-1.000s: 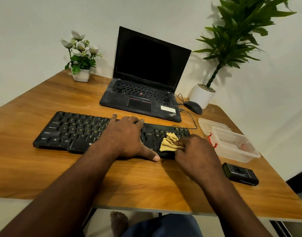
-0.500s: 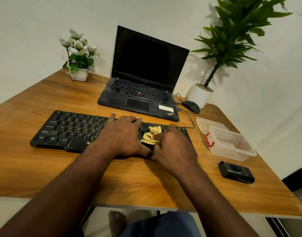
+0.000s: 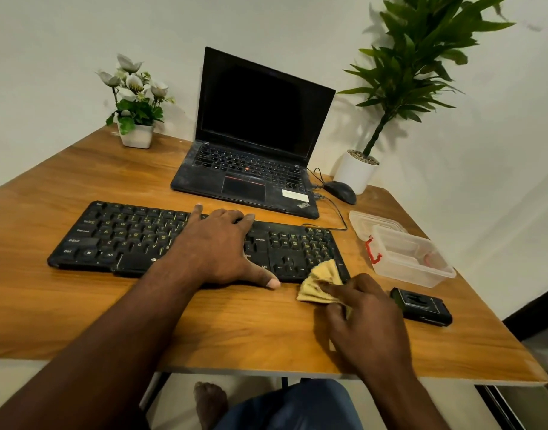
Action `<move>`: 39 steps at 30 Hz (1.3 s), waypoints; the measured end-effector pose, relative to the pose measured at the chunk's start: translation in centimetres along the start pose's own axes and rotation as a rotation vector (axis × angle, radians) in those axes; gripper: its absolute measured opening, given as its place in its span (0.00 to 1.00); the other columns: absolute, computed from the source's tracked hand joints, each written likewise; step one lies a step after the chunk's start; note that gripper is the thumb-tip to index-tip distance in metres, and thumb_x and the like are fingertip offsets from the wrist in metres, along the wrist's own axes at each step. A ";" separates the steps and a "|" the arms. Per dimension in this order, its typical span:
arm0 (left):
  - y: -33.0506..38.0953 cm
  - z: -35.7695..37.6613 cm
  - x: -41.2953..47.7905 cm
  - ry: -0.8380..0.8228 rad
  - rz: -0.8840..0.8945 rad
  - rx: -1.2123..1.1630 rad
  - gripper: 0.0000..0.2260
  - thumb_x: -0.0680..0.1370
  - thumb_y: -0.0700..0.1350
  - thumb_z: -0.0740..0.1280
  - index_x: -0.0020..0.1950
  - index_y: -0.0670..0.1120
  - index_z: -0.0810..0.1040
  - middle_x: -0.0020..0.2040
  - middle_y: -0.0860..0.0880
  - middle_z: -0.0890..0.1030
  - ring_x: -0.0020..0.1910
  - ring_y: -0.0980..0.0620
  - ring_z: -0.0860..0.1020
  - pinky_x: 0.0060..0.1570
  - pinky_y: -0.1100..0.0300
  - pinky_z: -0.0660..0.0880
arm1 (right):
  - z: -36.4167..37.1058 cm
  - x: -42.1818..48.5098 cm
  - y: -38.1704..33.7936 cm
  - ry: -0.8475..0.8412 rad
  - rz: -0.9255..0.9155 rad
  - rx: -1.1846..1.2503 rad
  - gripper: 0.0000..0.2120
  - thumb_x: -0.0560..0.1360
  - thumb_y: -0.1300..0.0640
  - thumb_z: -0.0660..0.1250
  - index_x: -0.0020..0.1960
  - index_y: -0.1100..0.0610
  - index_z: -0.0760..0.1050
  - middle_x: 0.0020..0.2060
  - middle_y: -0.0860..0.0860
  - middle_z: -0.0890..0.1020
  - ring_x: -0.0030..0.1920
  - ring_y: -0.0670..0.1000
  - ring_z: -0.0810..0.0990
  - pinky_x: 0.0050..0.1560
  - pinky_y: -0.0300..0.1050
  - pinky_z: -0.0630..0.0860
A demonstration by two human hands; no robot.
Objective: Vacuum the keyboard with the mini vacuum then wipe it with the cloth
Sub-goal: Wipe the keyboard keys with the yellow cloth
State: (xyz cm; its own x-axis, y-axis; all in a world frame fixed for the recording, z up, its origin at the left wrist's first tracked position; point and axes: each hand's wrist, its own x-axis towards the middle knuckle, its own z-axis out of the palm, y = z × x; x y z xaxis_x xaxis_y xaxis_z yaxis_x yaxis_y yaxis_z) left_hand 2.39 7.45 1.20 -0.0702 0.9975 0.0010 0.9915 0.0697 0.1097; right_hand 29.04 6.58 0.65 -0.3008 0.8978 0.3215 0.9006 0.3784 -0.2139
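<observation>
- Right hand (image 3: 364, 308) had slid the cloth (image 3: 320, 285) from mid-keyboard to the near right corner of the keyboard (image 3: 148, 235); grip pinched on the bunched cloth, half off the edge onto the surface (image 3: 80, 305). Likely one wiping pass ending.
- Left hand (image 3: 218, 245) stayed flat on the keyboard's centre, fingers spread, steadying, holding nothing.
- Mini vacuum (image 3: 421, 306) lay right of the keyboard, untouched; vacuuming apparently done.
- Laptop (image 3: 254, 144) stood behind the keyboard.

The left hand (image 3: 218, 246) lies flat, palm down, fingers spread, thumb stretched out; the right hand (image 3: 364, 311) is curled closed, pinching something yellow.
</observation>
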 end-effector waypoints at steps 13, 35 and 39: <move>0.1 0.3 -0.2 0.039 0.001 0.011 0.65 0.56 0.90 0.49 0.85 0.54 0.47 0.84 0.49 0.56 0.83 0.47 0.54 0.80 0.35 0.44 | -0.9 7.7 -1.7 0.090 -0.099 0.071 0.16 0.79 0.53 0.65 0.66 0.45 0.81 0.51 0.47 0.74 0.49 0.48 0.75 0.45 0.44 0.75; 0.4 0.0 -0.3 0.011 -0.038 -0.017 0.68 0.54 0.90 0.51 0.85 0.51 0.49 0.85 0.49 0.55 0.83 0.49 0.55 0.81 0.37 0.45 | -1.3 6.2 -2.8 -0.193 -0.304 -0.234 0.21 0.82 0.51 0.63 0.74 0.47 0.73 0.66 0.51 0.71 0.67 0.51 0.69 0.62 0.48 0.76; 0.5 -0.2 0.1 -0.013 -0.026 -0.001 0.69 0.53 0.90 0.51 0.85 0.51 0.48 0.84 0.49 0.56 0.83 0.47 0.55 0.80 0.36 0.45 | -2.1 4.0 -2.1 -0.203 -0.315 -0.207 0.21 0.83 0.51 0.62 0.75 0.45 0.72 0.65 0.49 0.72 0.65 0.49 0.70 0.59 0.46 0.76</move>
State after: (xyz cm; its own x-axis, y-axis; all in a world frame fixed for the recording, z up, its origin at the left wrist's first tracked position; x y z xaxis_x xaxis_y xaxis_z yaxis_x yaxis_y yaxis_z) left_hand 2.85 7.54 1.50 -0.0949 0.9954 -0.0143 0.9893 0.0959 0.1103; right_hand 26.62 8.93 4.32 -0.6081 0.7797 0.1490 0.7927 0.6065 0.0616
